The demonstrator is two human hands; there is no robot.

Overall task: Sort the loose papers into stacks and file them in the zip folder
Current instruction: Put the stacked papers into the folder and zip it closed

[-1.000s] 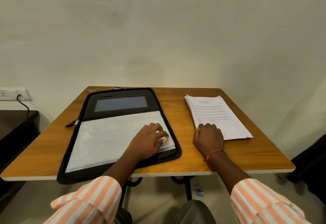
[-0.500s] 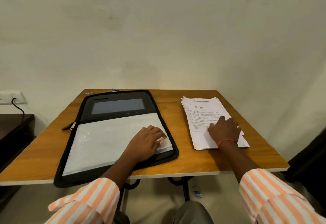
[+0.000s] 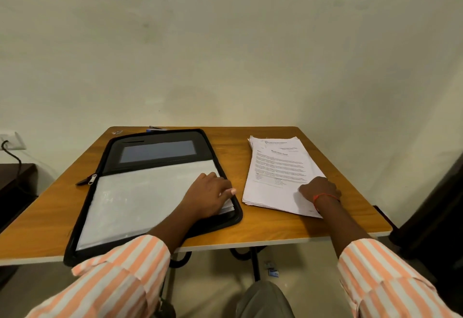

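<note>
A black zip folder (image 3: 105, 167) lies open on the left half of the wooden table, with clear plastic sleeves (image 3: 140, 200) filling its near half. My left hand (image 3: 208, 195) lies on the sleeves' right edge, its fingers curled over that edge and one fingertip showing at the side. To the right, a stack of printed white papers (image 3: 273, 175) lies on the table, turned slightly askew. At the stack's right near edge my right hand (image 3: 319, 190) holds it, thumb on the top sheet and fingers curled at the edge.
The folder's zip pull (image 3: 91, 180) sticks out on the left. Small bits, including a clip (image 3: 155, 127), lie at the table's (image 3: 275, 227) far edge. A dark cabinet (image 3: 15, 185) stands left, dark furniture (image 3: 436, 217) right, and a wall socket (image 3: 12, 139) with a cable is at the left.
My right hand moved from the table beside the stack onto the stack's right edge. The stack has turned and slid a little nearer. My left hand stayed on the sleeves.
</note>
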